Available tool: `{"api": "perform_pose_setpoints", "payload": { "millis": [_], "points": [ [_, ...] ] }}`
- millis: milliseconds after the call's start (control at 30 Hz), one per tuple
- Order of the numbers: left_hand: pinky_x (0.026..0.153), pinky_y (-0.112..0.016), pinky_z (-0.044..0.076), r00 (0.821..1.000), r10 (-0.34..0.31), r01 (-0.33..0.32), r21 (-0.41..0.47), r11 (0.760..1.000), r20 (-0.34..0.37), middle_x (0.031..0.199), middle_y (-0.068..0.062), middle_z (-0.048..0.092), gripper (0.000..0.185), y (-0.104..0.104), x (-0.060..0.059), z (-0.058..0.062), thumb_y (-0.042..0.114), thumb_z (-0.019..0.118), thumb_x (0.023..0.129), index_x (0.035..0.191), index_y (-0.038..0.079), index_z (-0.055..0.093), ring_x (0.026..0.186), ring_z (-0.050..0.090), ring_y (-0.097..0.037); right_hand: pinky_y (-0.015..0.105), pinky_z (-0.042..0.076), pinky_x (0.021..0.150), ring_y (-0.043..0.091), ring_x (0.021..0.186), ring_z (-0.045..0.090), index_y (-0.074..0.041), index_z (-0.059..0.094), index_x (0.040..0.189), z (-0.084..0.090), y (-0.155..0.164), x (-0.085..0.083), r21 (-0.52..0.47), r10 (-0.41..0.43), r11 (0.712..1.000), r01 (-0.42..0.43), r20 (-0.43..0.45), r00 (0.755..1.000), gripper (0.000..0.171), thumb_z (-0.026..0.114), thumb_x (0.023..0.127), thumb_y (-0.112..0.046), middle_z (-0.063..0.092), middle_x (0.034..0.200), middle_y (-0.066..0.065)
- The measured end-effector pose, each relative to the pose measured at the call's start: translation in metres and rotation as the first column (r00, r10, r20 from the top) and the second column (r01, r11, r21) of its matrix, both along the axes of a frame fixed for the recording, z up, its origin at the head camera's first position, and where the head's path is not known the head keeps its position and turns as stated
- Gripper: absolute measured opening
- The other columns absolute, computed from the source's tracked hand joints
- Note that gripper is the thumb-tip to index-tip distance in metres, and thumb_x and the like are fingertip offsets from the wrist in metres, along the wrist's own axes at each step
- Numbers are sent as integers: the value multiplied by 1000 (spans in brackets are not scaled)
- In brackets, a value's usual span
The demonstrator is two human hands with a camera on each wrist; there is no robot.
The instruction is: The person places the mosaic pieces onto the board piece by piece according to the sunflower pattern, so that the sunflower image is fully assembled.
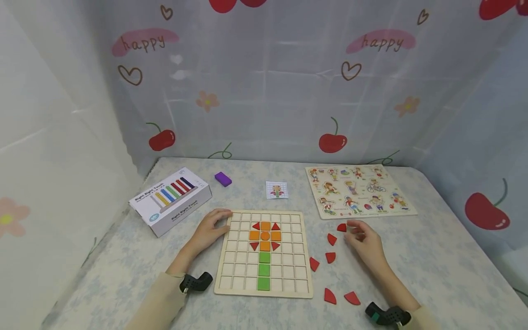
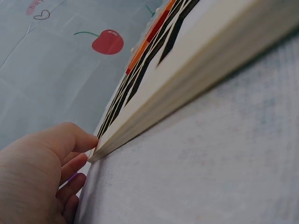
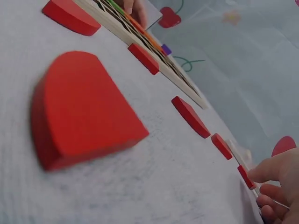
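Currently the left hand rests against the far left corner of the grid board, fingers loosely curled over its edge; the left wrist view shows the fingertips touching that corner without gripping it. The right hand lies on the table to the right of the board, its fingers bent toward the farthest red piece. Whether the fingertips already pinch that piece or only touch it cannot be told from the head view, and in the right wrist view the contact is at the frame edge.

Risks, as judged from this layout:
- The board is only steadied, not clamped. A push on its right side could slide it and unseat the tiles.
- The red pieces are thin and lie flat, so a fingertip grasp may slip and flick a piece away.
- A sleeve sweeping over the near red pieces could scatter them.

Containers and contents:
- The grid board holds orange tiles ringed by red triangles, with three green tiles running toward the near edge. The remaining cells are vacant.
- The white box at far left is closed; its contents are not visible.
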State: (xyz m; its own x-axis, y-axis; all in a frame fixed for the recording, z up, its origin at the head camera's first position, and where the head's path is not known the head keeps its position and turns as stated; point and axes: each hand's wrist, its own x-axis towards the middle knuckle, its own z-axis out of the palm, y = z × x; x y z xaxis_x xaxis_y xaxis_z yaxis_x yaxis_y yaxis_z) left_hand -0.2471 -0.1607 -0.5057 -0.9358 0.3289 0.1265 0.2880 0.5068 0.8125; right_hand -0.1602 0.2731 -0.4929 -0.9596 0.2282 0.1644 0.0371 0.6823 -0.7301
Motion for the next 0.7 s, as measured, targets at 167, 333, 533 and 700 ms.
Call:
{"api": "perform_pose_setpoints", "payload": {
  "millis": [167, 333, 533, 700],
  "points": [
    [115, -51, 29, 1000, 0, 0, 6, 1000, -8, 136, -9, 54, 40, 1, 0, 0, 14, 65, 89, 128, 10, 60, 134, 43, -31, 14, 44, 67, 8, 84, 51, -5, 62, 118, -2, 2, -7, 10, -15, 1000, 15, 33, 999, 34, 68, 85, -10, 64, 113, 14],
    [115, -51, 29, 1000, -9, 9, -3, 1000, -14, 136, -9, 54, 40, 1, 1, -1, 14, 64, 89, 128, 9, 59, 134, 43, -31, 18, 41, 63, 13, 80, 50, -5, 64, 116, -1, 2, -10, 53, 5, 999, -8, 54, 999, 34, 69, 83, -9, 65, 105, 15],
    [115, -51, 29, 1000, -5, 5, 6, 1000, -5, 135, -10, 54, 40, 0, 1, 2, 14, 64, 89, 129, 9, 59, 134, 43, -31, 17, 43, 65, 16, 83, 51, -5, 65, 114, -1, 2, -12, 51, 37, 998, -41, 64, 997, 31, 69, 84, -8, 67, 107, 14],
    [116, -51, 30, 1000, -1, 1, 2, 1000, -1, 136, -9, 54, 40, 1, 0, 2, 14, 64, 89, 128, 9, 59, 134, 43, -31, 16, 43, 63, 11, 78, 50, -3, 66, 111, -2, 2, -12, 64, 43, 997, -45, 33, 999, 29, 71, 83, -8, 68, 104, 14]
  ]
}}
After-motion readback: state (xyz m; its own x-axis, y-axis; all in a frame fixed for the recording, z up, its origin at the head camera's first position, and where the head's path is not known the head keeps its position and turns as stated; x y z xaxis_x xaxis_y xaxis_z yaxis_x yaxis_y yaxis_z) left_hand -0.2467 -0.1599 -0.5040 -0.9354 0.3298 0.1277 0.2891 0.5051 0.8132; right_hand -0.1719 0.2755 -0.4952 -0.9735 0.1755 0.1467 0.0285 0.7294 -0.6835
